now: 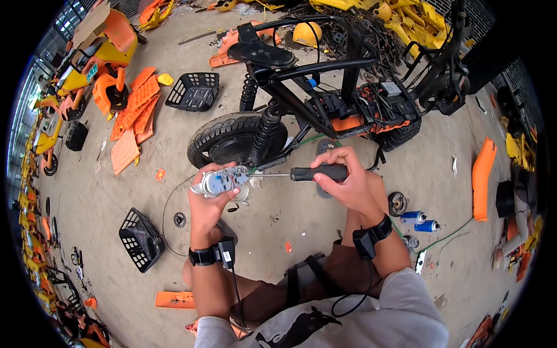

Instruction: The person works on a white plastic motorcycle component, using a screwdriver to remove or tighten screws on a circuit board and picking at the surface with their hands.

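Head view: one black-handled screwdriver (303, 174), clasped in right hand (347, 181), shaft lying crosswise, tip pointing left; one pale rounded circuit-board part (223, 181), pinched in left hand (209, 200), beside the tip, contact unclear

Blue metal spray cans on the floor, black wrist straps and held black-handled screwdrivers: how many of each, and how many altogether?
Blue metal spray cans: 2
Black wrist straps: 2
Held black-handled screwdriver: 1
Total: 5

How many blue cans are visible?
2: one blue can below and right of the right hand, the second can slightly lower, further right. Others may be hidden.
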Motion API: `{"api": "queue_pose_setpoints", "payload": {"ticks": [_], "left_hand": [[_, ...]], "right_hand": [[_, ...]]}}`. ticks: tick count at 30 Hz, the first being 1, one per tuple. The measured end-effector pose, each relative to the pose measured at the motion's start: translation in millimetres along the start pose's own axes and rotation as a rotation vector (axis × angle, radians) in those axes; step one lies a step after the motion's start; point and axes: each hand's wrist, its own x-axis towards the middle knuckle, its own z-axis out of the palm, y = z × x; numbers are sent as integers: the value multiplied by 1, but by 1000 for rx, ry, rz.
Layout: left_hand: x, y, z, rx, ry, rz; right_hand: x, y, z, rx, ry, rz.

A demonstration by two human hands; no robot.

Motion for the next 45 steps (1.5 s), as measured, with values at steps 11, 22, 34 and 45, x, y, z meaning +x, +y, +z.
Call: {"api": "queue_pose_setpoints", "payload": {"ticks": [11,22,34,45], "left_hand": [[2,-1,-4,42,50,-27],[1,2,0,46,53,-48],[0,3,4,28,46,-69],[1,-1,3,29,28,-62]], "right_hand": [[-2,14,12,-79,167,29],[1,8,7,-151,161,23],[2,2,10,-84,174,-48],[5,5,7,-156,200,-102]]}}
